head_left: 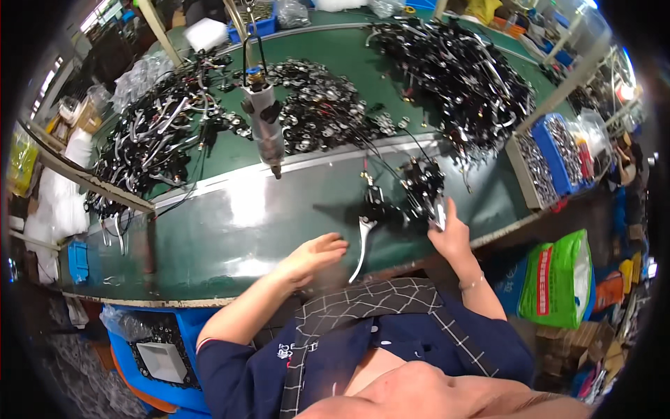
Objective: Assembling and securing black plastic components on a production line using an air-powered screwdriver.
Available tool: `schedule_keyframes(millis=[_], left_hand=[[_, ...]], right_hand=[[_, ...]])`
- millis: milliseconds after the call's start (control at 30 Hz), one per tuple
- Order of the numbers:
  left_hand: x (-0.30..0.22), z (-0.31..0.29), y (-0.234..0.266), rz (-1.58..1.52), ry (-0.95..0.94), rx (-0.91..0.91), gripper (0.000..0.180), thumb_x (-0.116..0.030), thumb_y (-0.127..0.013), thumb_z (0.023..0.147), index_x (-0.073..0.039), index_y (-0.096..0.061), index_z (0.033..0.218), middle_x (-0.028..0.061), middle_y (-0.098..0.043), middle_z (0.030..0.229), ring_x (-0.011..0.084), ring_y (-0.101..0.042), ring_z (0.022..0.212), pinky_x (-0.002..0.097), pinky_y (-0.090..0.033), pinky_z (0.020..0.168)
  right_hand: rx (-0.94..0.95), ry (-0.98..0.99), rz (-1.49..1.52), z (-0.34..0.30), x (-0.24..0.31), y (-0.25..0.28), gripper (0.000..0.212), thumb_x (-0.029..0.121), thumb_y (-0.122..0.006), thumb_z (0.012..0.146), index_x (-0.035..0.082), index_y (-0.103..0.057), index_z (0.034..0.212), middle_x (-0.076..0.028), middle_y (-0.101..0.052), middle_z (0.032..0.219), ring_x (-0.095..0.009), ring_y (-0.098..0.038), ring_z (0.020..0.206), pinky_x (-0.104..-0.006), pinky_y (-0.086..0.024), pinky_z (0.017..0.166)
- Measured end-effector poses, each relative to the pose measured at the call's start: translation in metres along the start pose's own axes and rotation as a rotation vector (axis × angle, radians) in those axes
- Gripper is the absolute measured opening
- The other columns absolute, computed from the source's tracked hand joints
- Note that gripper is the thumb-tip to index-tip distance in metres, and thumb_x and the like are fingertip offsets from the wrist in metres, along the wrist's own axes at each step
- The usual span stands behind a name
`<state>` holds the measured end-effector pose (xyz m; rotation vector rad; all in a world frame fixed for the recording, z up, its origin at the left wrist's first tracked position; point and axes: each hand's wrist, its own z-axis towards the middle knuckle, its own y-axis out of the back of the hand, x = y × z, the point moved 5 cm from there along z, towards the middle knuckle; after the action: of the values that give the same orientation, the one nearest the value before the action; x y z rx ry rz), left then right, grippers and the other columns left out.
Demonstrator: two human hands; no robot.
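My left hand (317,257) is over the near part of the green bench with its fingers stretched out and nothing in them. Just right of it lies a brake lever (363,241) with a curved silver blade and a black clamp body, its wire running back. At the right, my right hand (451,237) is closed around the silver blade of another brake lever (439,213). That lever is up against a small cluster of black lever assemblies (420,183). Part of my right fingers is hidden behind the parts.
A hanging power screwdriver (265,129) points down over the bench (230,241). Piles of lever parts lie at the left (150,140), middle (314,105) and right (460,84). Blue bins of small metal parts (555,153) stand at the right edge. A blue crate (185,342) is below left.
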<state>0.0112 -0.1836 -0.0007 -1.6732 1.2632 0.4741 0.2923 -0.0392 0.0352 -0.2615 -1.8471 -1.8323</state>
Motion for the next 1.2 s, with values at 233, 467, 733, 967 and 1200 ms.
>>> schedule_keyframes(millis=[233, 467, 733, 967, 1200], left_hand=[[0.03, 0.073, -0.077, -0.227, 0.042, 0.011, 0.026, -0.011, -0.06, 0.088, 0.0, -0.054, 0.11, 0.0097, -0.063, 0.104, 0.0174, -0.061, 0.093, 0.0297, -0.046, 0.085], [0.02, 0.103, -0.092, 0.064, 0.104, -0.124, 0.014, -0.019, -0.064, 0.086, -0.005, -0.061, 0.088, 0.0065, -0.065, 0.079, 0.016, -0.062, 0.068, 0.0307, -0.05, 0.061], [0.018, 0.093, -0.086, -0.066, -0.106, -0.145, 0.018, -0.011, -0.062, 0.086, -0.006, -0.056, 0.103, 0.0058, -0.062, 0.089, 0.0146, -0.061, 0.074, 0.0287, -0.048, 0.06], [0.015, 0.03, -0.054, -0.211, -0.146, 0.036, 0.029, -0.009, -0.059, 0.086, -0.005, -0.058, 0.115, 0.0069, -0.063, 0.09, 0.015, -0.06, 0.075, 0.0292, -0.05, 0.064], [-0.076, -0.048, 0.073, -0.043, -0.487, -0.406, 0.014, -0.013, -0.05, 0.091, -0.006, -0.062, 0.091, 0.0037, -0.062, 0.075, 0.0114, -0.054, 0.057, 0.0258, -0.043, 0.049]], right_hand=[[0.183, -0.105, 0.669, -0.041, -0.003, -0.046, 0.071, 0.004, -0.059, 0.074, 0.002, -0.027, 0.138, -0.013, -0.062, 0.094, -0.021, -0.062, 0.082, -0.0322, -0.049, 0.074], [0.079, -0.09, 1.336, -0.052, 0.034, -0.044, 0.063, -0.009, -0.061, 0.075, 0.001, -0.034, 0.131, -0.007, -0.059, 0.099, -0.014, -0.06, 0.084, -0.0269, -0.05, 0.072], [0.36, -0.359, 1.398, -0.049, 0.038, -0.066, 0.015, 0.006, -0.063, 0.083, 0.004, -0.056, 0.096, 0.003, -0.054, 0.07, -0.003, -0.044, 0.052, -0.0197, -0.032, 0.046], [0.415, -0.167, 1.241, -0.072, 0.098, -0.062, 0.012, 0.004, -0.063, 0.081, 0.003, -0.058, 0.092, 0.005, -0.054, 0.071, -0.002, -0.043, 0.052, -0.0199, -0.03, 0.045], [0.737, 0.17, 1.06, -0.004, 0.243, -0.12, 0.044, 0.003, -0.074, 0.074, 0.002, -0.054, 0.113, -0.001, -0.062, 0.091, -0.008, -0.056, 0.075, -0.0234, -0.047, 0.061]])
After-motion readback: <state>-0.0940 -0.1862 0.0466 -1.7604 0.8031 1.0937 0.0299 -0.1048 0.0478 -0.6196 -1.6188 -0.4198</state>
